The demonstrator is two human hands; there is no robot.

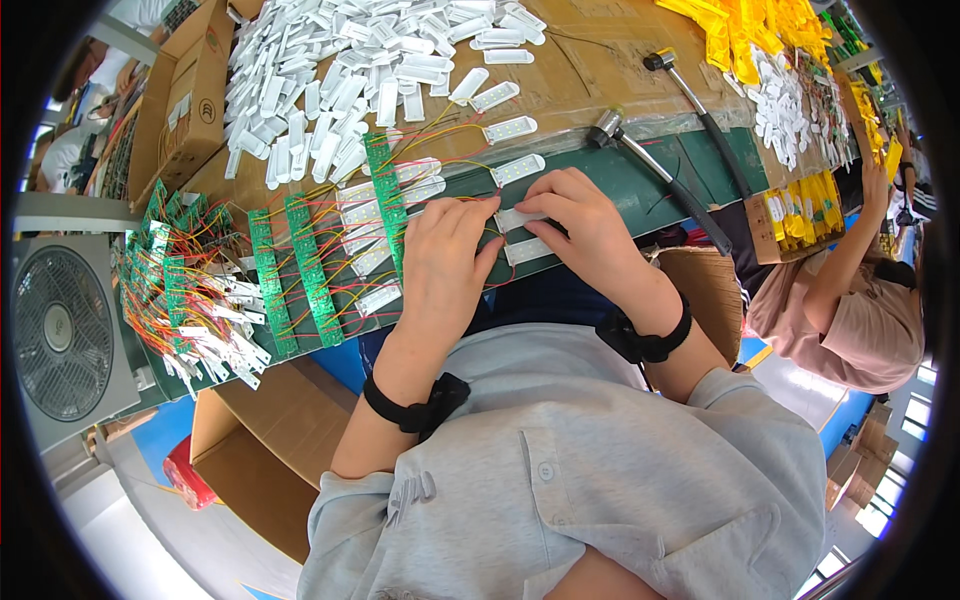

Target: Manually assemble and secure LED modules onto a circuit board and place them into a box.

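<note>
My right hand [582, 226] pinches a small white plastic light casing [514, 219] at the table's near edge. Beside that casing's left end is my left hand [448, 258], fingers curled; whatever its fingertips hold is hidden. A second white casing [531, 250] lies just below, near my right thumb. Left of my hands, a green circuit board strip [384, 190] has thin red and yellow wires running to white LED pieces [372, 258]. Farther along the row, finished-looking white lamp pieces with LED dots, such as one LED piece [518, 169], lie on the green mat.
Loose white casings [345, 75] are heaped at the back left. Wired green boards [165, 262] pile up at the left edge. Two hammers [660, 180] lie to the right. A fan [62, 335], cardboard boxes [275, 430], yellow parts [745, 35] and another person [840, 310] surround the table.
</note>
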